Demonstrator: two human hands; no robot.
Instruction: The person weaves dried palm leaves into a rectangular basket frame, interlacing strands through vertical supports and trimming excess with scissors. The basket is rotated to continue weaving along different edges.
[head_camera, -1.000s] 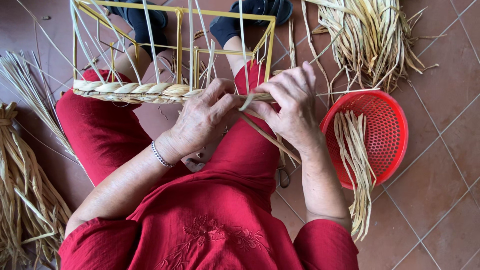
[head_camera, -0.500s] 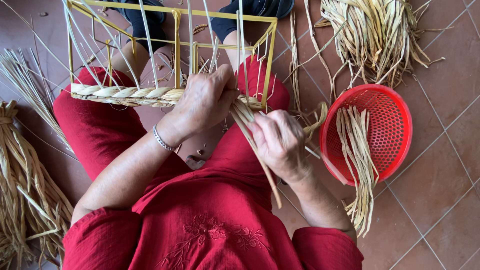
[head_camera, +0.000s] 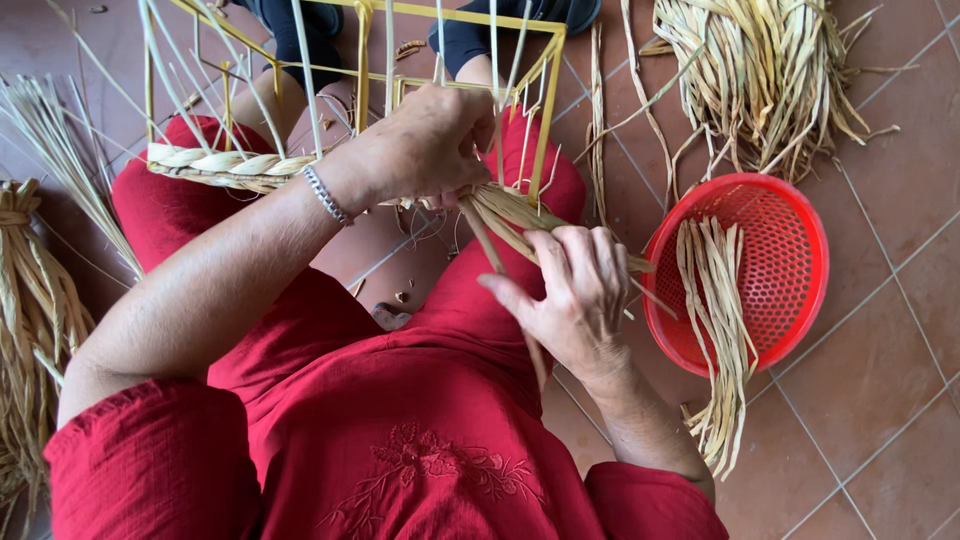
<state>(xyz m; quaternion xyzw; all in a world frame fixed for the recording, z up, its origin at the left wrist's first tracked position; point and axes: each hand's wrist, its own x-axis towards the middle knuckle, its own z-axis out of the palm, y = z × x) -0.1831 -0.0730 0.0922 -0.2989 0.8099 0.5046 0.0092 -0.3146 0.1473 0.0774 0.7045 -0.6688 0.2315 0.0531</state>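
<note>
Weaving a straw row onto the yellow wire frame (head_camera: 545, 100), mid-pass. Left hand (head_camera: 425, 145) clenched on the braid (head_camera: 225, 165); right hand (head_camera: 575, 290) gripping loose straw strands (head_camera: 510, 215). Probably needed next: tucking those behind an upright.

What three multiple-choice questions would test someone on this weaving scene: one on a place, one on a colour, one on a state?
1. Where do the loose straw strips lie?
A. across the red basket
B. on the person's lap
C. inside the frame

2. What colour is the wire frame?
A. blue
B. yellow
C. white

3. What is the right hand doing?
A. resting open on the floor
B. gripping a bundle of straw
C. holding scissors

Answers:
1 A, the strips drape over the red basket rim.
2 B, its bars are yellow.
3 B, its fingers close on the straw bundle that runs to the left hand at the frame.
</note>
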